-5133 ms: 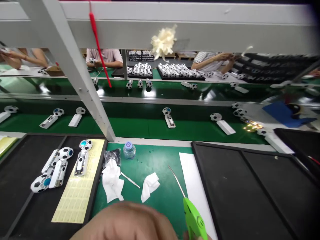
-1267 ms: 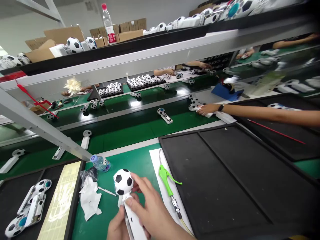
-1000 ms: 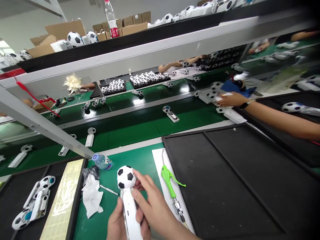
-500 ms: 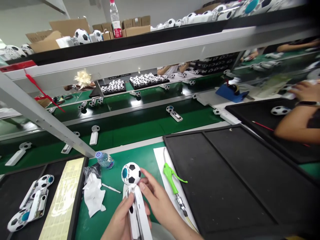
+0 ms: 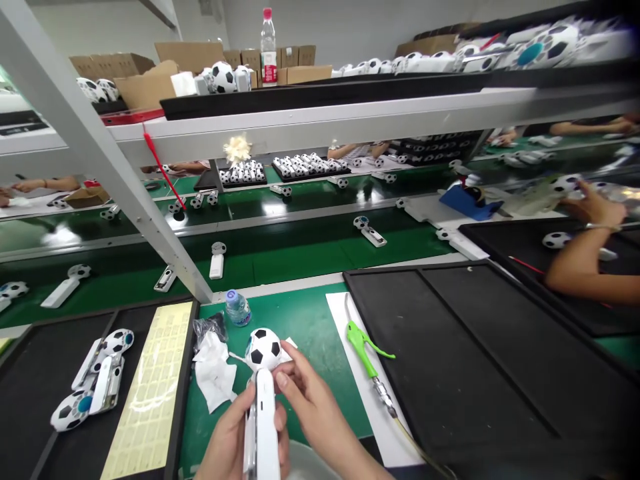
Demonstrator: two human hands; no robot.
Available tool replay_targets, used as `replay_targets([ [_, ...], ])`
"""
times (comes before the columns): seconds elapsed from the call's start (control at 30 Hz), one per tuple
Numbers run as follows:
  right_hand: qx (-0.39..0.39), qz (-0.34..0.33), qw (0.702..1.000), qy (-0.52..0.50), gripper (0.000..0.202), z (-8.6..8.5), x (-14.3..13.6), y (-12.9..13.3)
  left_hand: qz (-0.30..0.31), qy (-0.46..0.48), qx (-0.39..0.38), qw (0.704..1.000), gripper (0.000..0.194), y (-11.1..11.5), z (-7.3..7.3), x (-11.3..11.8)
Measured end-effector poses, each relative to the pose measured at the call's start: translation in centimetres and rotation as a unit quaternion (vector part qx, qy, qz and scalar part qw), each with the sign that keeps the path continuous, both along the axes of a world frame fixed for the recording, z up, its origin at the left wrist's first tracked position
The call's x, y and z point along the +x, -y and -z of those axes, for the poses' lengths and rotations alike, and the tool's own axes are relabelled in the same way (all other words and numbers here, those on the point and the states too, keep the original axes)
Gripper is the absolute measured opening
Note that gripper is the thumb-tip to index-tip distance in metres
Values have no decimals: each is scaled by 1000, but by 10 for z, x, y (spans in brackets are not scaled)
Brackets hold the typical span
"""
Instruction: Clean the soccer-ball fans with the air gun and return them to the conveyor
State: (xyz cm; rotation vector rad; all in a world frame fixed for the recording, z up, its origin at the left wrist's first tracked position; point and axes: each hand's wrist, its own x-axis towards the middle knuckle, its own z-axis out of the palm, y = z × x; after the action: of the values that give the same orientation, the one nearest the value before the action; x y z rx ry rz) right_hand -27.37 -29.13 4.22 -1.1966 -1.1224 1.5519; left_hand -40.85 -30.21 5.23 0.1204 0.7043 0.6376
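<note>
A white device with a round football-patterned head (image 5: 263, 349) is held upright over the green table, its long white handle (image 5: 267, 420) toward me. My left hand (image 5: 239, 427) is wrapped round the handle, thumb along its left side. My right hand (image 5: 305, 393) has its thumb and fingers on the right side of the device, just below the round head. Part of the handle's open left side shows beside the white casing.
Left: a black tray (image 5: 187, 373) with similar devices and a yellow sticker sheet (image 5: 150, 387), crumpled tissue (image 5: 214, 373), a small bottle (image 5: 237, 309). Right: a green air gun (image 5: 363, 350), a black tray (image 5: 450, 347). A co-worker's arm (image 5: 575, 267) reaches in at far right.
The view has swung left. The device has turned, so its blue patch is mostly out of sight and the smooth casing faces me more. The co-worker's hand is raised higher.
</note>
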Motion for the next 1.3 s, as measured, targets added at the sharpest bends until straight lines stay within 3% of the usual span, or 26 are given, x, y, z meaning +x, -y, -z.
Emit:
replay_targets([
  [0.17, -15, 14, 1000, 2, 58, 7, -11, 2, 10, -203, 42, 978, 31, 3, -23, -15],
  [0.37, -8, 20, 1000, -8, 61, 4, -16, 5, 39, -153, 28, 987, 37, 4, -9, -27],
  [0.47, -6, 24, 1000, 8, 61, 6, -17, 7, 70, -238, 89, 965, 37, 3, -10, -27],
  [0.53, -7, 29, 1000, -5, 61, 8, -18, 8, 122, -365, 203, 901, 35, 0, -18, -26],
  [0.63, -9, 25, 998, -64, 56, 8, -18, 8, 198, -526, 348, 750, 26, -5, -29, -26],
  [0.67, -10, 23, 996, -80, 54, 8, -18, 8, 210, -555, 367, 716, 24, -6, -31, -26],
  [0.77, -11, 17, 995, -93, 49, 8, -15, 8, 242, -616, 378, 648, 26, -6, -35, -25],
  [0.87, -12, 12, 994, -108, 51, 14, -11, 7, 268, -681, 405, 549, 29, -3, -36, -23],
  [1.03, -26, 21, 993, -109, 64, 25, -5, 7, 226, -731, 508, 396, 19, -1, -30, -22],
  [1.17, -35, 29, 994, -99, 78, 21, -2, 5, 266, -751, 535, 280, 29, -4, -21, -26],
  [1.3, -49, 31, 997, -53, 83, 11, 1, 2, 275, -751, 566, 202, 35, -6, -10, -30],
])
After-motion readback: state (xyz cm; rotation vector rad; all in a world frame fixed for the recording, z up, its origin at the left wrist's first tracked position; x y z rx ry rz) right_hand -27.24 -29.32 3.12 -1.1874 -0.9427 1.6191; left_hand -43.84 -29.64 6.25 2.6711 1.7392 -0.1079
